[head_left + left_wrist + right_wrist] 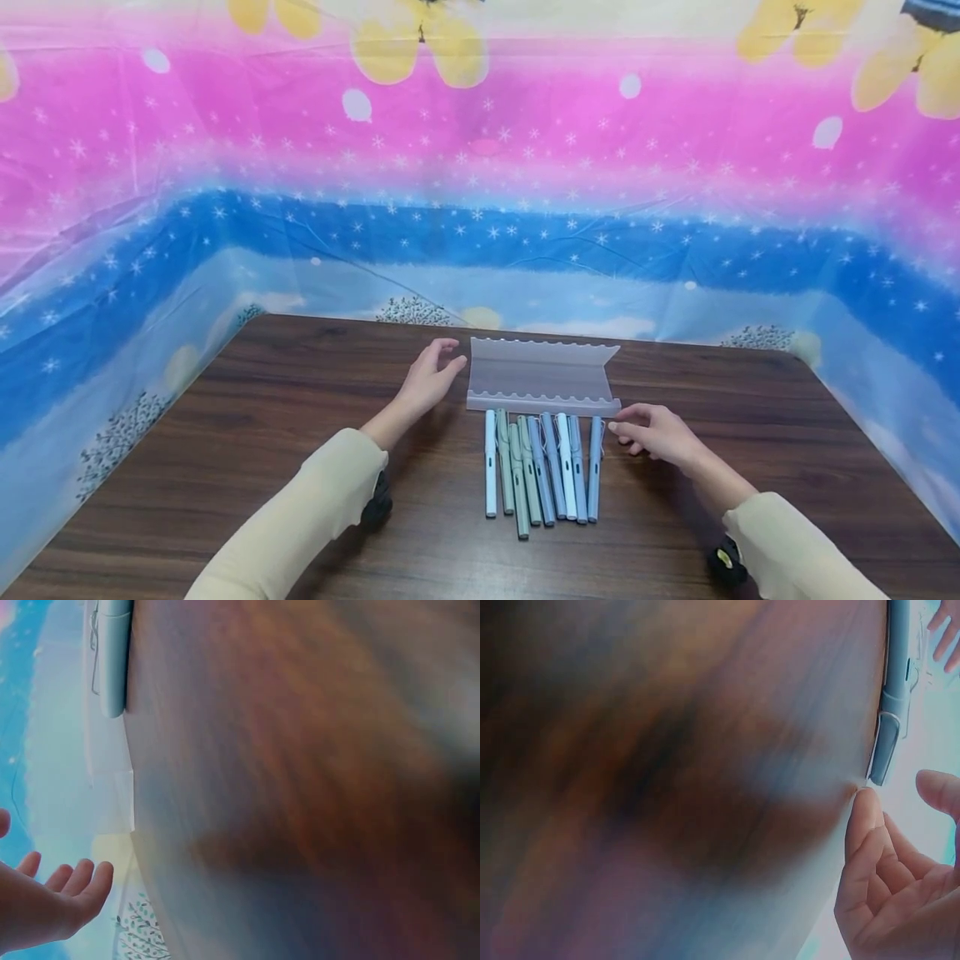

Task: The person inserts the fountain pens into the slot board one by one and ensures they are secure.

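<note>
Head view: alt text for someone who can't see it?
A person's left hand and right hand flank a notched plastic tray on a brown table, with blue, green and white pens in front. Patterned cloth hangs behind.

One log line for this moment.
left hand: empty, beside tray; right hand: at tray's near-right corner, contact unclear; pens: on table, before tray

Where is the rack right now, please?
In the head view, the rack lies on the table just right of centre, beyond the pens, between the left hand and the right hand.
</note>
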Action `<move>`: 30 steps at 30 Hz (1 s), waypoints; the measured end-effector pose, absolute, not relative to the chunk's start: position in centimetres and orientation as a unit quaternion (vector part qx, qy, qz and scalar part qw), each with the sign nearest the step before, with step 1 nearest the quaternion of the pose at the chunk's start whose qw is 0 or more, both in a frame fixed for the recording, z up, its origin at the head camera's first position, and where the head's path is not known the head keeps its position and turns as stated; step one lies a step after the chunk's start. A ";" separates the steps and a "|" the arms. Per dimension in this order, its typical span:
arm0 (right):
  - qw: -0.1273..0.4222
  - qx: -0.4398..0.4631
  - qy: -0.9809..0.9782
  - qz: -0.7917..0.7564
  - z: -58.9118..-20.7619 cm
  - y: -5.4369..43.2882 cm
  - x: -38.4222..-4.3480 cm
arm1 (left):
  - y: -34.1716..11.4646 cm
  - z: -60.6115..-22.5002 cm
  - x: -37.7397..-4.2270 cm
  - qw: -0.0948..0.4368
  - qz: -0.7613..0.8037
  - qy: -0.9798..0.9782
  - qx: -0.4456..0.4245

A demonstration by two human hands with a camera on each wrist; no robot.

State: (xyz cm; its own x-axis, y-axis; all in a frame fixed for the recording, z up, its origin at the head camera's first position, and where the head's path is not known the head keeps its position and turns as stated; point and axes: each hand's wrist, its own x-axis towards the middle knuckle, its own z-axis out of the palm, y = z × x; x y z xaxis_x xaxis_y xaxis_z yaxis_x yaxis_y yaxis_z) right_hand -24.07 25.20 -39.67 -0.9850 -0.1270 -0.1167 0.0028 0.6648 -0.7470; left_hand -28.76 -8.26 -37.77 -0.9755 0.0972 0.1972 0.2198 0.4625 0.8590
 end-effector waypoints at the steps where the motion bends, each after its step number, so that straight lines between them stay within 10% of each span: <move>1: 0.078 -0.034 0.910 -0.405 -39.7 25.1 -24.1 | -8.1 -37.8 -28.9 0.062 -0.513 -0.852 -0.090; 30: 0.052 -0.072 0.947 -0.308 -39.7 22.8 -24.2 | -5.5 -37.8 -31.8 0.060 -0.555 -0.828 -0.057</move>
State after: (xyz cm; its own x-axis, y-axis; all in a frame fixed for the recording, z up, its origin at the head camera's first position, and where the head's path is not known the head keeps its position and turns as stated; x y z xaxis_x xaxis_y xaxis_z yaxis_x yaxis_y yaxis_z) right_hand -24.20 22.82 -39.68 -0.9844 -0.1674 -0.0541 -0.1036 0.7999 -0.5911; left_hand -31.77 -5.47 -37.77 -0.9863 0.0283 0.1623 0.1609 0.3776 0.9119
